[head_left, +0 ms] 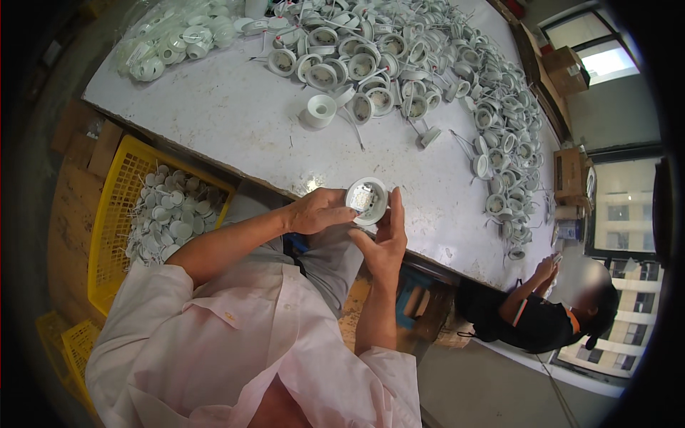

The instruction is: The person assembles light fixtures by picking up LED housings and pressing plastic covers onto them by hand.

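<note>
A white round lamp housing (pixel 377 210) with a pale, shiny plate inside is held up over the table's near edge. My left hand (pixel 314 212) grips its left side, the thumb reaching the inner rim and the fingers behind. From the right, my right hand (pixel 385 241) steadies the same housing, its forefinger along the side and its thumb below; the other fingers are partly hidden. On the table beyond stands a single white cup-shaped part (pixel 321 109), apart from a large heap of similar white housings (pixel 360 65) with short wires.
Bagged white bulb-shaped parts (pixel 193 41) lie at the table's far left. A yellow basket (pixel 107 235) of white discs with wires stands by my left arm. Beyond the right table edge, a person in dark clothing (pixel 542 324) works near windows. Cardboard boxes (pixel 569 175) stand at the right.
</note>
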Tool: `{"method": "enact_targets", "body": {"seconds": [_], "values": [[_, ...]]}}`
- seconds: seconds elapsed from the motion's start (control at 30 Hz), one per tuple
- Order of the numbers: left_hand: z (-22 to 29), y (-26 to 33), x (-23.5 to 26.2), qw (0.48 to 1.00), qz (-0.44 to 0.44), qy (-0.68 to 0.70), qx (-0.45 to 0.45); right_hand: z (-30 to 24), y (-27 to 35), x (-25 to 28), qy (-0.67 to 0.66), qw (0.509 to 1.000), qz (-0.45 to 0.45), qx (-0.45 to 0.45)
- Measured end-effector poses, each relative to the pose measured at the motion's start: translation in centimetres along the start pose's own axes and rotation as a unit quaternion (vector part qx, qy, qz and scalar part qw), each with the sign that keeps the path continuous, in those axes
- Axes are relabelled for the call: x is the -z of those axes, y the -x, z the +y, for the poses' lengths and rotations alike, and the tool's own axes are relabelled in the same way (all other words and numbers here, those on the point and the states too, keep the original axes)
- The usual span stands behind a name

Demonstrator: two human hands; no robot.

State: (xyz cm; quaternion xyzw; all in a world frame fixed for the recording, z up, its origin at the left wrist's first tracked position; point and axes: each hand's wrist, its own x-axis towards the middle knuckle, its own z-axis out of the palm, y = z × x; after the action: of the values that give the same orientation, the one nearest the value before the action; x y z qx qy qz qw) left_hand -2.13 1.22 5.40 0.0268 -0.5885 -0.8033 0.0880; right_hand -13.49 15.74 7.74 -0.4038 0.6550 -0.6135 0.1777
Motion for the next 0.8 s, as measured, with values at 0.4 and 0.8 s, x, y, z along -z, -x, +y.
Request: {"method": "enact_targets", "body": {"seconds": [0.4, 0.8], "values": [[-0.2, -0.1, 0.3, 0.988, 0.078, -0.127, 0.033, 2.3, -1.5, -1.7, 0.018, 0.98, 0.104, -0.166], [-2.3, 2.7, 3.5, 0.98, 0.186, -0.062, 0.045, 3.0, -4.8, -4.7, 0.118, 0.979, 0.023, -0.163]]}}
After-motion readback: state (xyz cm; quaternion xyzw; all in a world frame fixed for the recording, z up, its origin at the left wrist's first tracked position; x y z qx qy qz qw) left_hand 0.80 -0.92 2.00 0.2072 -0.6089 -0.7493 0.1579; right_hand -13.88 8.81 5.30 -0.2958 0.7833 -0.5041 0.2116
